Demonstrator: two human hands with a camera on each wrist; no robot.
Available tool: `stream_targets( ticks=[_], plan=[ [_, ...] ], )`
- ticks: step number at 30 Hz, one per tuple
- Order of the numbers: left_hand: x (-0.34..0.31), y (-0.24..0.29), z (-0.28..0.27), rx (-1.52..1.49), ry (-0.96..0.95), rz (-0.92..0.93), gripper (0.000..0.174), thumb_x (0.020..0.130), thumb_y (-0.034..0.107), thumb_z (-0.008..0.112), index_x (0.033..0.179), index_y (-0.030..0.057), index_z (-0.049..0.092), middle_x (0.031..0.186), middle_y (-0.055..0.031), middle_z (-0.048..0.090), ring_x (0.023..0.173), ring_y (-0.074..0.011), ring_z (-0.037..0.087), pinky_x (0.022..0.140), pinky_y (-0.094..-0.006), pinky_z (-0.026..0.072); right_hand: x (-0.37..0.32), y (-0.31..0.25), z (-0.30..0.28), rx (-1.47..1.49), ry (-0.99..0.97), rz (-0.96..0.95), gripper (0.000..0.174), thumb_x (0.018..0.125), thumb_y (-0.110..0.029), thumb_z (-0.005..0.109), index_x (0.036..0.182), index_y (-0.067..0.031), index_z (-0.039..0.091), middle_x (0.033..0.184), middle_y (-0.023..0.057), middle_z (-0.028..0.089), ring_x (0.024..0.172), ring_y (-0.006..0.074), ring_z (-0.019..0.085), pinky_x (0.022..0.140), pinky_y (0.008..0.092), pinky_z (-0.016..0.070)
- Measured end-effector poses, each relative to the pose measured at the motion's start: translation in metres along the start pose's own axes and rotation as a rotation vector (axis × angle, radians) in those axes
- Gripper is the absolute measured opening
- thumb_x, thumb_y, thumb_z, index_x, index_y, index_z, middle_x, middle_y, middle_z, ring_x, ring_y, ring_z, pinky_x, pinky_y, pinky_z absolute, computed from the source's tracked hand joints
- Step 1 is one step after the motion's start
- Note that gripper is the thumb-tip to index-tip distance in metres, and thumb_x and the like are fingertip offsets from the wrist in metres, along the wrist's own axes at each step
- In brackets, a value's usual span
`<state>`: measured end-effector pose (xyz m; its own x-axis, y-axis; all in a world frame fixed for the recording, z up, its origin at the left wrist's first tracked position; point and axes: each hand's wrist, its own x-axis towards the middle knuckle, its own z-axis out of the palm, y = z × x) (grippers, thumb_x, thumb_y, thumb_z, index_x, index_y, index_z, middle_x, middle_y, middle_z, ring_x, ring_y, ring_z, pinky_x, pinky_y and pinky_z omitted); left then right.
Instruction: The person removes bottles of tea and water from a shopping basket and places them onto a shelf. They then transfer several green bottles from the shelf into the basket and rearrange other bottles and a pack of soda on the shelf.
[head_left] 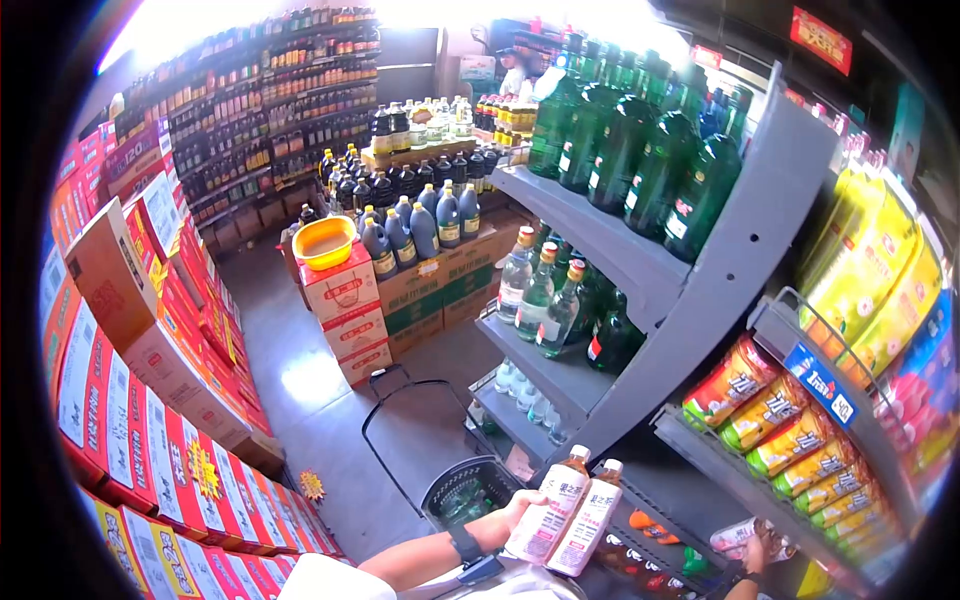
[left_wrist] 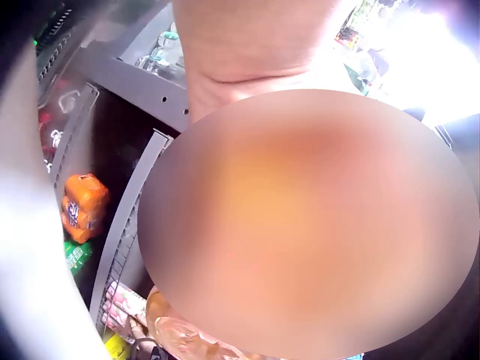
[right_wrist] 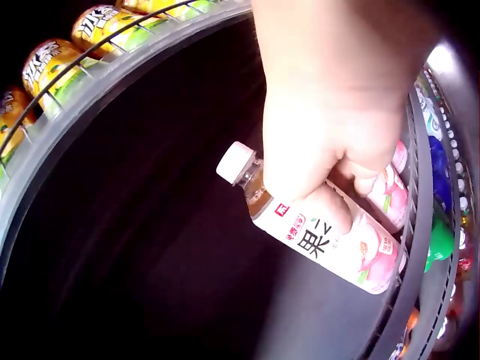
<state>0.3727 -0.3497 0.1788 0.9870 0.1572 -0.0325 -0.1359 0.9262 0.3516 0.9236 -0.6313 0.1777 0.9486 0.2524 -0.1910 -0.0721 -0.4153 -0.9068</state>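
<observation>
My left hand (head_left: 522, 508) grips two upright bottles with pink and white labels (head_left: 585, 522) side by side, held in front of my body. Down at the right, my right hand (head_left: 757, 552) holds a similar bottle over a dark shelf. In the right wrist view that hand (right_wrist: 330, 172) has its fingers curled round a pink-labelled bottle (right_wrist: 322, 240) lying tilted, its cap toward the left; another pink-labelled bottle (right_wrist: 388, 196) is beside it, partly under the hand. A large blurred patch hides most of the left wrist view.
A black basket (head_left: 468, 490) with green bottles inside stands on the floor to the left. Grey shelves (head_left: 640, 270) hold green glass bottles; yellow-orange packs (head_left: 790, 430) line the rack at right. Red cartons (head_left: 180, 450) are stacked at left. A yellow bowl (head_left: 325, 243) sits on boxes ahead.
</observation>
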Motion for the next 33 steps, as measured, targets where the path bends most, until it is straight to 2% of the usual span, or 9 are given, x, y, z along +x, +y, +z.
stream_targets(
  ticks=[14, 17, 22, 23, 24, 25, 27, 30, 33],
  plan=[
    [-0.030, 0.042, -0.011, 0.068, 0.078, -0.016, 0.081, 0.062, 0.027, 0.069, 0.134, -0.0013, 0.044, 0.124, -0.0199, 0.057, 0.112, -0.0368, 0.056, 0.100, -0.0499, 0.0444, -0.065, -0.065, 0.028, 0.063, 0.022, -0.045, 0.060, 0.078, -0.011, 0.060, 0.135, -0.0070, 0.042, 0.134, 0.0127, 0.047, 0.111, 0.0286, 0.055, 0.083, 0.0462, 0.0470],
    [-0.035, 0.050, -0.013, 0.092, 0.110, -0.073, 0.082, 0.061, 0.027, 0.069, 0.134, -0.0012, 0.044, 0.124, -0.0198, 0.057, 0.113, -0.0368, 0.056, 0.100, -0.0498, 0.0441, -0.116, -0.076, 0.041, 0.197, -0.076, -0.058, 0.056, 0.082, -0.016, 0.061, 0.134, -0.0073, 0.043, 0.135, 0.0122, 0.047, 0.114, 0.0283, 0.054, 0.088, 0.0478, 0.0450],
    [-0.021, 0.068, -0.013, 0.195, 0.168, -0.220, 0.084, 0.060, 0.027, 0.069, 0.135, -0.0010, 0.043, 0.125, -0.0197, 0.056, 0.114, -0.0368, 0.055, 0.101, -0.0497, 0.0436, -0.237, -0.102, 0.117, 0.436, -0.364, 0.174, 0.051, 0.088, -0.023, 0.064, 0.133, -0.0078, 0.045, 0.136, 0.0113, 0.048, 0.118, 0.0278, 0.052, 0.097, 0.0505, 0.0417],
    [-0.014, 0.070, -0.013, 0.209, 0.161, -0.243, 0.084, 0.060, 0.027, 0.069, 0.135, -0.0010, 0.043, 0.125, -0.0196, 0.056, 0.114, -0.0368, 0.055, 0.101, -0.0497, 0.0435, -0.264, -0.109, 0.138, 0.488, -0.382, 0.235, 0.050, 0.087, -0.025, 0.066, 0.130, -0.0082, 0.047, 0.127, 0.0098, 0.054, 0.109, 0.0269, 0.058, 0.089, 0.0507, 0.0492],
    [-0.003, 0.070, -0.012, 0.218, 0.154, -0.278, 0.084, 0.060, 0.027, 0.069, 0.135, -0.0009, 0.043, 0.125, -0.0196, 0.056, 0.114, -0.0368, 0.055, 0.101, -0.0497, 0.0434, -0.289, -0.134, 0.153, 0.480, -0.454, 0.269, 0.080, 0.078, -0.034, 0.077, 0.136, -0.0035, 0.033, 0.128, 0.0176, 0.050, 0.112, 0.0299, 0.056, 0.089, 0.0504, 0.0507],
    [0.006, 0.071, -0.011, 0.235, 0.138, -0.311, 0.085, 0.059, 0.027, 0.069, 0.135, -0.0009, 0.043, 0.125, -0.0196, 0.056, 0.114, -0.0368, 0.055, 0.101, -0.0496, 0.0433, -0.315, -0.148, 0.161, 0.495, -0.498, 0.222, 0.075, 0.085, -0.027, 0.071, 0.140, -0.0071, 0.024, 0.132, 0.0159, 0.047, 0.112, 0.0287, 0.056, 0.087, 0.0510, 0.0517],
    [0.029, 0.068, -0.006, 0.295, 0.115, -0.367, 0.085, 0.059, 0.027, 0.069, 0.135, -0.0008, 0.043, 0.125, -0.0195, 0.056, 0.114, -0.0368, 0.055, 0.102, -0.0496, 0.0430, -0.338, -0.147, 0.181, 0.398, -0.618, 0.196, 0.097, 0.077, -0.030, 0.080, 0.142, -0.0066, 0.012, 0.134, 0.0228, 0.039, 0.118, 0.0297, 0.051, 0.090, 0.0509, 0.0498],
    [0.068, 0.045, 0.036, 0.384, 0.083, -0.443, 0.081, 0.058, 0.007, 0.068, 0.135, -0.0003, 0.043, 0.124, -0.0169, 0.056, 0.113, -0.0333, 0.056, 0.100, -0.0473, 0.0445, -0.327, -0.085, 0.202, -0.012, -0.385, -0.423, 0.091, 0.074, -0.026, 0.082, 0.138, 0.0009, 0.024, 0.129, 0.0209, 0.043, 0.120, 0.0279, 0.047, 0.096, 0.0395, 0.0463],
    [0.094, 0.022, 0.037, 0.394, -0.018, -0.659, 0.077, 0.060, 0.009, 0.071, 0.132, -0.0011, 0.046, 0.121, -0.0171, 0.058, 0.109, -0.0327, 0.058, 0.098, -0.0463, 0.0461, -0.319, -0.090, 0.169, 0.195, -0.337, -0.052, 0.082, 0.070, -0.020, 0.082, 0.130, 0.0096, 0.035, 0.122, 0.0229, 0.052, 0.113, 0.0275, 0.054, 0.096, 0.0385, 0.0454]
  ],
)
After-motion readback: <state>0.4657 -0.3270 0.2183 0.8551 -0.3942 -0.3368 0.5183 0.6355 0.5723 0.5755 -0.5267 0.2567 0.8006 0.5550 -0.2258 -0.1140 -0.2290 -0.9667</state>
